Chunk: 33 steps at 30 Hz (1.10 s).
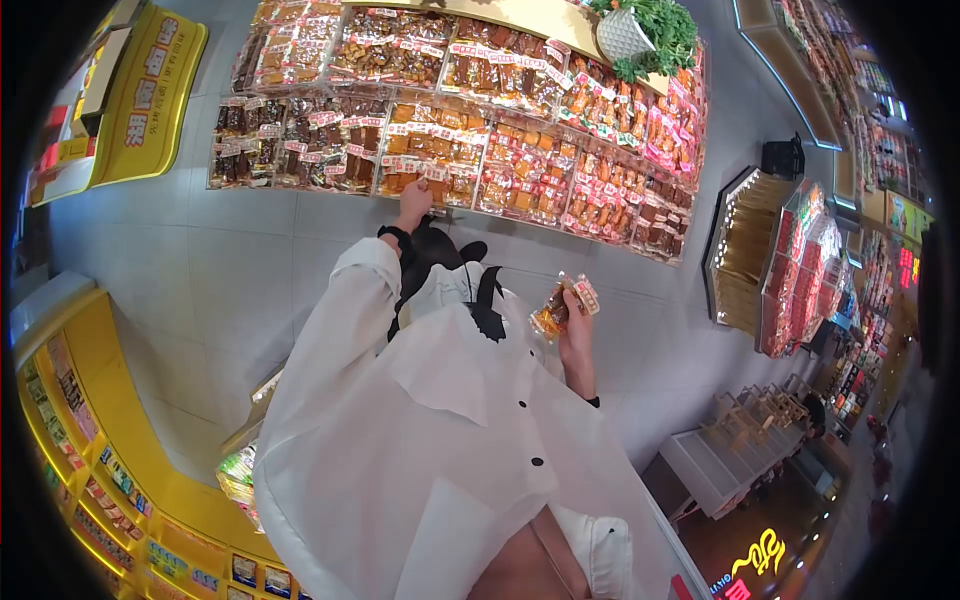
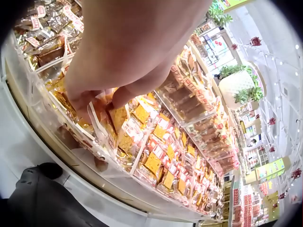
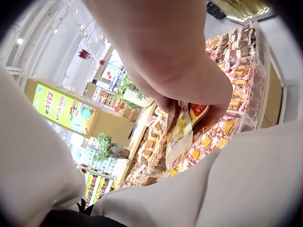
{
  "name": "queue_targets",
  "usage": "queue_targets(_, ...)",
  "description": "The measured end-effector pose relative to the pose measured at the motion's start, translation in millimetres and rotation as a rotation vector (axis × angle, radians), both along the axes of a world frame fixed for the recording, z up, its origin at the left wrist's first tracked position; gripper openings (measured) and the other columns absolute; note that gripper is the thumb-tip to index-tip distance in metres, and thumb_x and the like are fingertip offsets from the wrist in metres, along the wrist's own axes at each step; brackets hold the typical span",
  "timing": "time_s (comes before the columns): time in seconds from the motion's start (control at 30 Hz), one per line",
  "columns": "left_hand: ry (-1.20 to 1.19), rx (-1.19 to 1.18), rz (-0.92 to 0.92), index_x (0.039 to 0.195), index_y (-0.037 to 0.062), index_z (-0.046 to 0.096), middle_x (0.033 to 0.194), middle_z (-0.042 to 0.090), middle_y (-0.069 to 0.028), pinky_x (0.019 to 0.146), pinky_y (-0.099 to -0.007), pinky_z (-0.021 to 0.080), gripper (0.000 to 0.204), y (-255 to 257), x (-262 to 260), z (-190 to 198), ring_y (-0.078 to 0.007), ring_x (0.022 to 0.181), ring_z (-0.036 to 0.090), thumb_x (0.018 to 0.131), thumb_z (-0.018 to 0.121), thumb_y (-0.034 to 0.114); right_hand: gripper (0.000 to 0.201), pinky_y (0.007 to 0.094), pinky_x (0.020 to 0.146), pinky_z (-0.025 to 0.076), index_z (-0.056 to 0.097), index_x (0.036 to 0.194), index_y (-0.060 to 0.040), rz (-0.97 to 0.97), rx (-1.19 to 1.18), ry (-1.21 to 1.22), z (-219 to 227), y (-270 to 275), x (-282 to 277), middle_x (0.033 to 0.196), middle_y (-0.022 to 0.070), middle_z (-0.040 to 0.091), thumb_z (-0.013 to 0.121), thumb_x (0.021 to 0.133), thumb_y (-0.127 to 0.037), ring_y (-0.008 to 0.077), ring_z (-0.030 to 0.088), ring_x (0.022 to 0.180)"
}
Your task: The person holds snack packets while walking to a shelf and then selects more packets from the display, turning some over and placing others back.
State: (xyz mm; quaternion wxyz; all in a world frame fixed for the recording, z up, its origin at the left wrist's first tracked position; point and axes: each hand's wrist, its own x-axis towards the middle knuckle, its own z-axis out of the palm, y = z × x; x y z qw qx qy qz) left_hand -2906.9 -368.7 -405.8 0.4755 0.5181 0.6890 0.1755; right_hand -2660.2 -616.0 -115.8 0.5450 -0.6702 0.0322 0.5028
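Note:
My left hand reaches down into the front row of a tiered snack display. In the left wrist view, the curled fingers and thumb of the left hand pinch a clear-wrapped snack packet among orange-brown packets. Off to the right, my right hand grips small snack packets in front of the white shirt. One of those packets, pale with red and yellow print, hangs below the fingers in the right wrist view; the palm hides part of it.
Clear dividers split the display into bins of packets. A white planter stands on its upper ledge. Yellow shelving curves along the lower left, and another lit snack stand is on the right. Grey tiles cover the floor.

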Motion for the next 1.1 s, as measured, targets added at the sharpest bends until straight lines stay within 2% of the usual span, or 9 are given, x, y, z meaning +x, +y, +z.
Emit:
queue_targets(0.23, 0.074, -0.075, -0.049, 0.082, 0.0030, 0.067, 0.084, 0.068, -0.0215, 0.078, -0.0462, 0.051, 0.015, 36, -1, -39, -0.0388, 0.085, 0.066, 0.074, 0.061, 0.015, 0.023, 0.0315, 0.082, 0.052, 0.058, 0.118, -0.0051, -0.099, -0.075, -0.038, 11, -2, -32, 0.103, 0.0050, 0.064, 0.057, 0.097, -0.013, 0.0157, 0.063, 0.094)
queue_targets(0.3, 0.157, -0.002, -0.116, 0.083, 0.0018, 0.067, 0.086, 0.068, -0.0216, 0.079, -0.0475, 0.051, 0.016, 43, -8, -38, -0.0394, 0.087, 0.066, 0.076, 0.061, 0.015, 0.022, 0.0313, 0.082, 0.052, 0.058, 0.117, -0.0047, -0.138, -0.097, -0.042, 13, 9, -45, 0.102, 0.0052, 0.064, 0.056, 0.097, -0.013, 0.0157, 0.063, 0.093)
queue_targets(0.47, 0.213, -0.096, -0.154, 0.088, -0.0002, 0.068, 0.090, 0.068, -0.0235, 0.079, -0.0470, 0.051, 0.020, 46, -18, -18, -0.0398, 0.088, 0.066, 0.078, 0.062, 0.017, 0.022, 0.0306, 0.082, 0.052, 0.058, 0.117, -0.0043, -0.126, -0.125, -0.045, 13, 34, -68, 0.101, 0.0058, 0.064, 0.056, 0.098, -0.015, 0.0152, 0.062, 0.092)
queue_targets(0.53, 0.302, -0.103, -0.403, 0.090, -0.0006, 0.066, 0.093, 0.067, -0.0234, 0.080, -0.0475, 0.051, 0.021, 44, -23, -33, -0.0406, 0.090, 0.065, 0.079, 0.063, 0.018, 0.023, 0.0304, 0.081, 0.052, 0.058, 0.117, -0.0041, -0.128, -0.125, -0.047, 14, 42, -73, 0.101, 0.0060, 0.064, 0.056, 0.098, -0.015, 0.0151, 0.062, 0.092)
queue_targets(0.57, 0.299, -0.107, -0.409, 0.090, -0.0006, 0.066, 0.093, 0.067, -0.0234, 0.080, -0.0475, 0.051, 0.021, 39, -25, -38, -0.0406, 0.090, 0.065, 0.079, 0.063, 0.018, 0.023, 0.0304, 0.082, 0.051, 0.058, 0.118, -0.0040, -0.124, -0.130, -0.050, 16, 45, -74, 0.101, 0.0063, 0.064, 0.056, 0.098, -0.015, 0.0151, 0.062, 0.093)
queue_targets(0.63, 0.408, 0.130, -0.452, 0.097, -0.0027, 0.062, 0.097, 0.065, -0.0235, 0.080, -0.0485, 0.051, 0.029, 34, -28, -37, -0.0415, 0.092, 0.063, 0.080, 0.066, 0.020, 0.024, 0.0304, 0.082, 0.051, 0.057, 0.119, -0.0039, -0.123, -0.134, -0.056, 14, 48, -76, 0.101, 0.0067, 0.064, 0.056, 0.098, -0.015, 0.0151, 0.062, 0.093)
queue_targets(0.77, 0.391, 0.150, -0.403, 0.104, -0.0039, 0.058, 0.103, 0.063, -0.0239, 0.079, -0.0489, 0.052, 0.037, 37, -28, -18, -0.0417, 0.095, 0.063, 0.079, 0.069, 0.022, 0.027, 0.0305, 0.082, 0.051, 0.056, 0.123, -0.0039, -0.127, -0.142, -0.072, 12, 54, -82, 0.102, 0.0070, 0.065, 0.056, 0.098, -0.016, 0.0154, 0.063, 0.094)
queue_targets(0.83, 0.249, 0.061, -0.411, 0.109, -0.0057, 0.055, 0.098, 0.065, -0.0240, 0.076, -0.0484, 0.052, 0.044, 41, -33, -17, -0.0406, 0.092, 0.064, 0.078, 0.072, 0.020, 0.028, 0.0306, 0.082, 0.051, 0.056, 0.123, -0.0040, -0.130, -0.137, -0.078, 10, 54, -85, 0.103, 0.0070, 0.065, 0.056, 0.098, -0.016, 0.0155, 0.063, 0.094)
queue_targets(1.1, 0.157, -0.014, -0.227, 0.097, 0.0037, 0.057, 0.080, 0.068, -0.0168, 0.070, -0.0461, 0.052, 0.031, 46, -34, -11, -0.0367, 0.078, 0.067, 0.074, 0.073, 0.018, 0.030, 0.0304, 0.083, 0.052, 0.056, 0.124, -0.0031, -0.170, -0.146, -0.078, 7, 69, -98, 0.104, 0.0068, 0.065, 0.058, 0.097, -0.015, 0.0154, 0.063, 0.095)
